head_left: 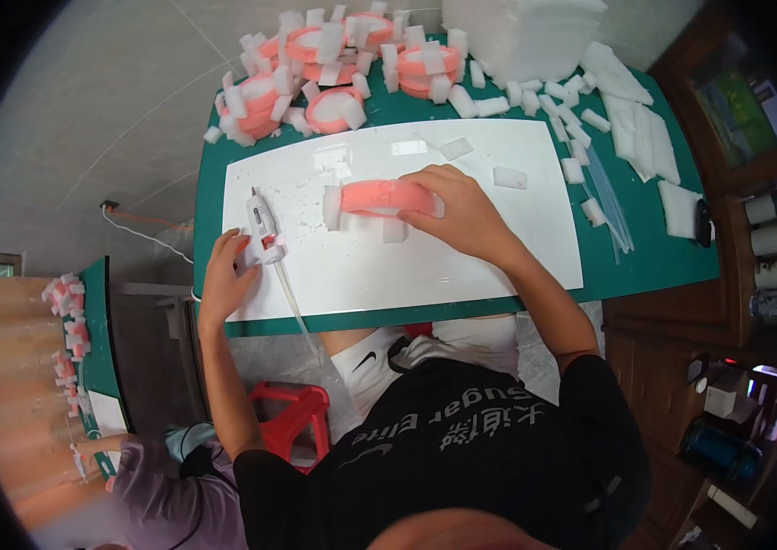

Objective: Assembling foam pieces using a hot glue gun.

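Note:
Over the middle of a white board (462, 266), my right hand (457, 211) grips the right end of a pink ring-shaped piece (379, 195), seen edge-on. One white foam block (332, 208) stands at the ring's left end, and another foam block (394, 230) shows below its near side. My left hand (226, 277) is at the board's left edge, fingers apart and curved, with nothing plainly held. Just right of those fingers lies a white glue gun (263, 225) with a red trigger, a clear glue stick (291, 295) trailing from its rear.
Pink rings with foam blocks (333, 108) pile up along the green table's far edge. Loose foam blocks (576, 133), foam sheets (640, 137) and clear glue sticks (607, 197) lie at the right. A red stool (292, 417) stands below left; another person (173, 490) works nearby.

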Demonstrator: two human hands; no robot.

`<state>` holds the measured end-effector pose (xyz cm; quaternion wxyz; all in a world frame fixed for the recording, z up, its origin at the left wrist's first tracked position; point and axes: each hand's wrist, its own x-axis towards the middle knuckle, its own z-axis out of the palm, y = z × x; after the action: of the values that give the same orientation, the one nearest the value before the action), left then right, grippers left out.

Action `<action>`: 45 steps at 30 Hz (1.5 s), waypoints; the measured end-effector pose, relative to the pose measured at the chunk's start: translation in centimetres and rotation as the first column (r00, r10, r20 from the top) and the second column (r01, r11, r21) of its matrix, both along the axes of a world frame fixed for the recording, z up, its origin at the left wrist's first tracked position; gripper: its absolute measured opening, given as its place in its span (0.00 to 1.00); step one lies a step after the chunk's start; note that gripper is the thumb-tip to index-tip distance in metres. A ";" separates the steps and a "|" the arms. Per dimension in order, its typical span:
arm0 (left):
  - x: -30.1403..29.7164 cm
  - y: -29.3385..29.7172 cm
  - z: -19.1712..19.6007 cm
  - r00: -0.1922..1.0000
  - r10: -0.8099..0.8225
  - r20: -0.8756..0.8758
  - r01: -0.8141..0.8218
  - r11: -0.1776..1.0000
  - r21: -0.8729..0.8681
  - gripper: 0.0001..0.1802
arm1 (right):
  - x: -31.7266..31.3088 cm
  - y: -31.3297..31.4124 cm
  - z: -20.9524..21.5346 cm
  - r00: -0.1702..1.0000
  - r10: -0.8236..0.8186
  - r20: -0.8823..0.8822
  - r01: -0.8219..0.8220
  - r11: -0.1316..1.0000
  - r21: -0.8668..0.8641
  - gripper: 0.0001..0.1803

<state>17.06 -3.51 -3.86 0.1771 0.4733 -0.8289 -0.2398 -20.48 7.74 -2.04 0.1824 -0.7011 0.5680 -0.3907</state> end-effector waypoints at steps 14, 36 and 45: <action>-14.6 1.7 4.6 0.861 -0.435 -0.264 0.444 0.896 -0.027 0.23 | -3.6 -0.7 1.0 0.895 0.279 0.348 -0.333 0.937 0.106 0.33; -0.8 10.6 10.7 0.588 0.011 -0.809 -0.454 0.832 -0.318 0.29 | 0.5 3.1 1.9 0.992 -0.027 -0.121 0.018 0.997 -0.077 0.55; 5.6 14.5 7.9 0.336 0.105 -0.936 -0.365 0.931 -0.026 0.31 | 1.5 2.9 1.8 0.993 -0.113 -0.030 0.116 0.985 0.128 0.52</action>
<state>22.68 10.95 4.04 0.6954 0.3490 -0.5309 -0.3357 -19.00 10.67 -0.23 0.1984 -0.6583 0.6336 -0.3546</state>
